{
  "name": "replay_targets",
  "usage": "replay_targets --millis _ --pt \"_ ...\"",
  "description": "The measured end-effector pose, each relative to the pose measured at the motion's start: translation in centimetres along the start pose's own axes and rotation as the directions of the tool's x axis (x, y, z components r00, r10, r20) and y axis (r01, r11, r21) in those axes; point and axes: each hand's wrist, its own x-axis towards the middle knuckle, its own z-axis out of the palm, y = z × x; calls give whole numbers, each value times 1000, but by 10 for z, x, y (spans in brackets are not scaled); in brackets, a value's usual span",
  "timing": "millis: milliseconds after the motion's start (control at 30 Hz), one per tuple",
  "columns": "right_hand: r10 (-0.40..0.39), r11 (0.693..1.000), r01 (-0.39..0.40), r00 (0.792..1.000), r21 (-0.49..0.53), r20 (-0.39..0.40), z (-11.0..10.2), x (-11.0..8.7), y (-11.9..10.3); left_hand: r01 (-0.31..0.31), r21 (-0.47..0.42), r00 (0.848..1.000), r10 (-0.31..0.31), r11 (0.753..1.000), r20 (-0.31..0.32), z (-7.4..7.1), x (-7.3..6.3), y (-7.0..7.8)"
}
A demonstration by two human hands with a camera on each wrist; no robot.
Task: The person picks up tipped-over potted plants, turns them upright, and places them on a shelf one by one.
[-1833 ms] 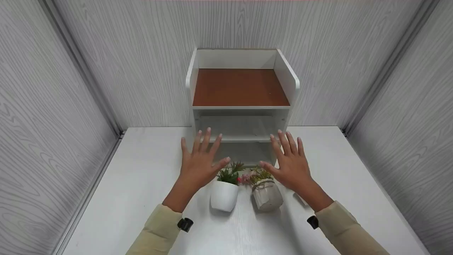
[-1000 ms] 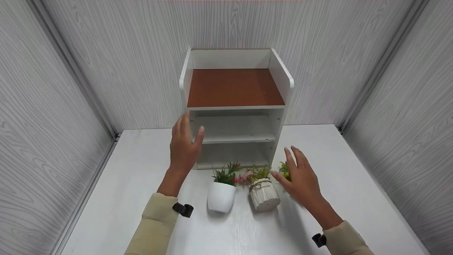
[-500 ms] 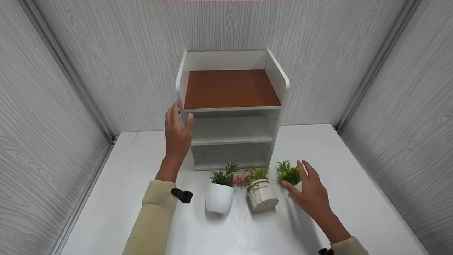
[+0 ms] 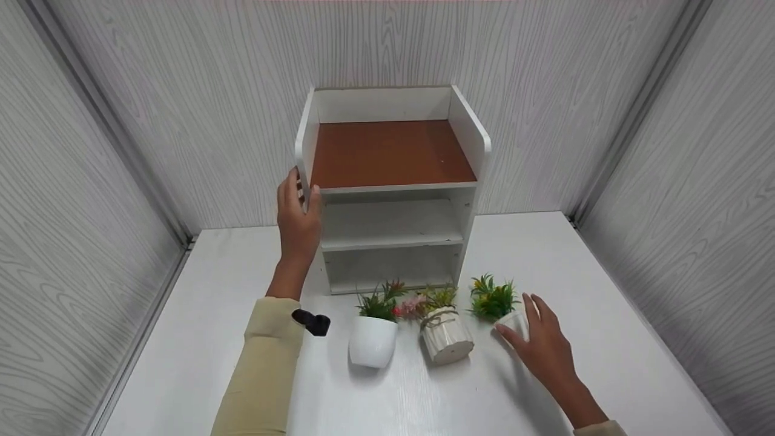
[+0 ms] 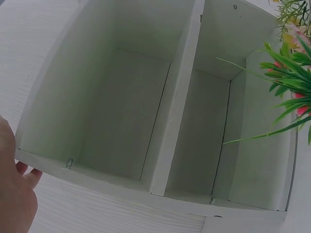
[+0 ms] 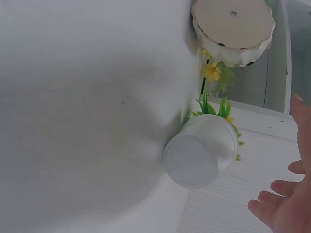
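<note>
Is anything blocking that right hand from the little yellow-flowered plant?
Nothing visible: the right hand is right by the yellow-flowered plant. The twine-tied pot lies apart, on the plant's other side.

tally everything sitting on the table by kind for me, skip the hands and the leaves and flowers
Pots: 3, namely the smooth white pot, the ribbed pot with twine and the white pot by the right side of the group
Shelf units: 1, the white shelf unit with a brown top board
Total: 4
</note>
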Motion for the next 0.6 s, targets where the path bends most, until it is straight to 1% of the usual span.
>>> replay_targets --millis 133,300,600 --pt "36 999 -36 999 -2 38 5 -1 10 3 -5 1000 -3 1000 -17 2 3 -1" --pt "59 998 -60 996 8 66 15 1 23 10 -12 999 -10 1000 -30 5 6 -5" --pt "92 993 -100 988 59 125 27 9 28 21 -36 999 -23 999 -44 8 7 -9"
